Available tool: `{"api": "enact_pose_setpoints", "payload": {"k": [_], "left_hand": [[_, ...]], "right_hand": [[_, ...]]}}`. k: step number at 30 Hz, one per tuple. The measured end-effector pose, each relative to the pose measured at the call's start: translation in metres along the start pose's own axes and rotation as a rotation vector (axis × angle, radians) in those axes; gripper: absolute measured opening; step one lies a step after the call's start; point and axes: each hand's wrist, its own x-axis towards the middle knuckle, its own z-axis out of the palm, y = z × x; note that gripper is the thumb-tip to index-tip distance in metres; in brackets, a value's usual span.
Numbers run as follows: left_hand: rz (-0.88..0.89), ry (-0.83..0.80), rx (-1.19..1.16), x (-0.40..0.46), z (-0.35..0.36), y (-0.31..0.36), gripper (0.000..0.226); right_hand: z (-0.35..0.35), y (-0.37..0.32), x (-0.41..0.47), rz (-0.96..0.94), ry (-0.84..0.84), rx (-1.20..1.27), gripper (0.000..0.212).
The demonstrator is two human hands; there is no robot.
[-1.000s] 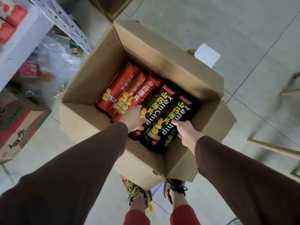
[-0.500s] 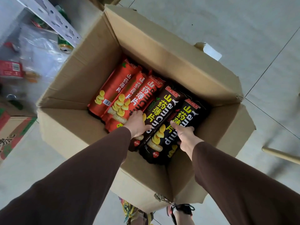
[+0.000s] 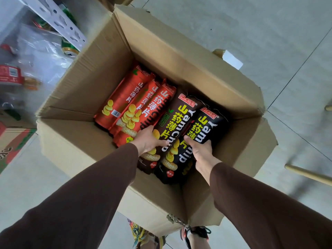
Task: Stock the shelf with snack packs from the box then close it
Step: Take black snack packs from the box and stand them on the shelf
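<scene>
An open cardboard box (image 3: 86,72) stands on the floor with its flaps up. Inside lie three orange-red yam chip packs (image 3: 125,97) on the left and two dark ones on the right. My left hand (image 3: 148,139) grips the brown yam chip pack (image 3: 177,112), thumb across its front. My right hand (image 3: 202,150) grips the black yam chip pack (image 3: 206,123) beside it. Both packs still lie among the others in the box.
A white perforated shelf upright (image 3: 59,20) runs at the upper left, with clear plastic wrap, a green can (image 3: 69,49) and red packets behind it. A printed carton (image 3: 12,142) sits at the left. A wooden leg (image 3: 309,174) crosses at the right. My feet stand below the box.
The view has dropped closer to the box. Both hands have slid further onto the two dark packs and closed around them.
</scene>
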Motion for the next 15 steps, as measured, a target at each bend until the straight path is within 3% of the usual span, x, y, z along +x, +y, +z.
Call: {"api": "enact_pose_setpoints", "payload": {"k": [2, 4, 6, 8, 15], "left_hand": [[0.005, 0.013, -0.146, -0.021, -0.008, 0.001, 0.128], [0.020, 0.037, -0.270, -0.053, -0.018, 0.010, 0.097], [0.057, 0.079, -0.352, -0.084, -0.030, 0.016, 0.072], [0.106, 0.141, -0.443, -0.117, -0.046, 0.029, 0.066], [0.250, 0.330, -0.579, -0.272, -0.136, 0.088, 0.061]], "right_hand": [[0.004, -0.010, -0.020, -0.083, -0.043, -0.028, 0.103], [0.007, -0.026, -0.044, -0.194, -0.099, -0.096, 0.115], [0.008, -0.051, -0.073, -0.292, -0.195, -0.142, 0.102], [0.010, -0.082, -0.103, -0.383, -0.302, -0.190, 0.074], [0.027, -0.224, -0.272, -0.631, -0.612, -0.398, 0.056]]}}
